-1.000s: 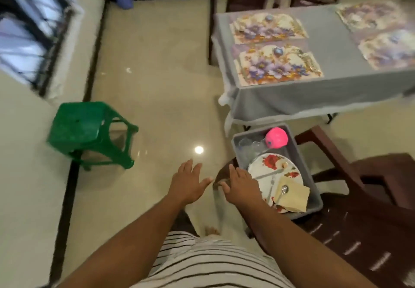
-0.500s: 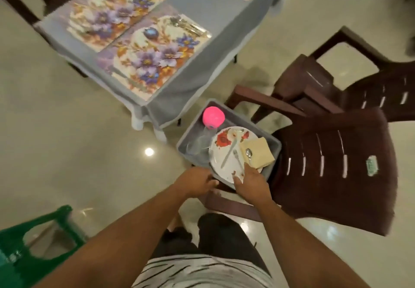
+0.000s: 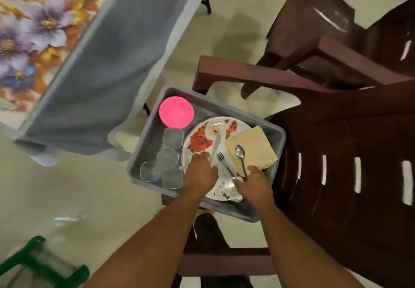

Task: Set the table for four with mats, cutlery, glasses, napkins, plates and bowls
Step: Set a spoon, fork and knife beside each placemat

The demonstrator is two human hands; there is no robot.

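Observation:
A grey bin rests on a brown plastic chair. Inside it lie a flowered plate, a pink bowl, several clear glasses and a stack of beige napkins. A knife, a fork and a spoon lie on the plate and napkins. My left hand curls over the knife's handle end. My right hand pinches the spoon's handle, close to the fork's handle. A flowered placemat lies on the table at upper left.
The table's grey cloth hangs down just left of the bin. A second brown chair stands at upper right. A green stool sits at lower left on the pale tiled floor.
The view has closed in on the bin. Both hands moved from the bin's near edge onto the plate, the left onto the knife and the right onto the spoon.

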